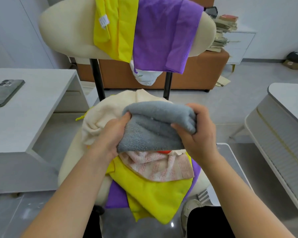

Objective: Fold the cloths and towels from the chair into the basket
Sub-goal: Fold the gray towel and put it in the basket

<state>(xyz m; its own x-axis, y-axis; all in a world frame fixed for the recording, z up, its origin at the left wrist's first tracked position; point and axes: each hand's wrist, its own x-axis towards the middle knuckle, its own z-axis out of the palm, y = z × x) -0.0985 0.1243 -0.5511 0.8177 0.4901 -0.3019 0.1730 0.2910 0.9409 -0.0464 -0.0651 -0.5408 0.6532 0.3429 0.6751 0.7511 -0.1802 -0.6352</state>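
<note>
Grey towel [155, 126]: centre of frame, bunched and part folded, held between both hands just above the seat pile.
Left hand [110, 134]: grips the towel's left edge, thumb on top, fingers hidden under the fabric.
Right hand [199, 134]: curled round the towel's right end, thumb pressed on the front face.
Chair [65, 31]: cream, backrest across upper frame, seat in the centre under the pile.
Seat pile: cream towel [101, 117] left of the hands; pink towel [155, 165] just below the grey one; seat yellow cloth [155, 194] under the pink; seat purple cloth [117, 196] lowest, hanging off the front edge.
Backrest: hanging yellow cloth [115, 28] touching hanging purple cloth [165, 35], both draped over the top.
Bench [33, 100]: left of frame, phone [5, 92] lying on it.
</note>
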